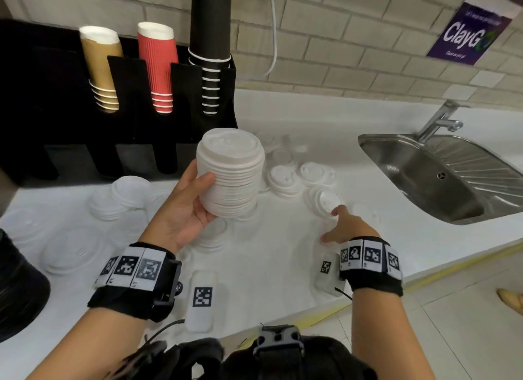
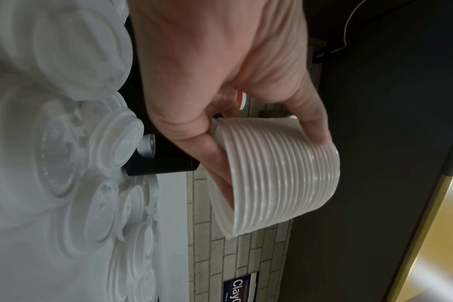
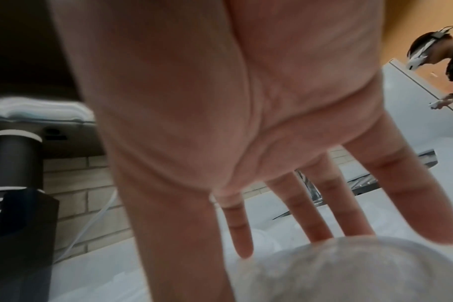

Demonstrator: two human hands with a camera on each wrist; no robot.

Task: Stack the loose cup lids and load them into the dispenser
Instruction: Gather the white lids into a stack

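My left hand grips a tall stack of white cup lids above the counter, thumb on its near side; in the left wrist view the stack of lids sits between thumb and fingers. My right hand reaches, fingers spread and straight, over a loose white lid lying on the counter; the lid shows just under the fingertips. More loose lids lie scattered behind. The black dispenser stands at the back left, with open slots along its base.
The dispenser holds brown cups, red cups and black cups. Clear lids pile on the left counter. A steel sink with a tap lies right. A dark object sits at the left edge.
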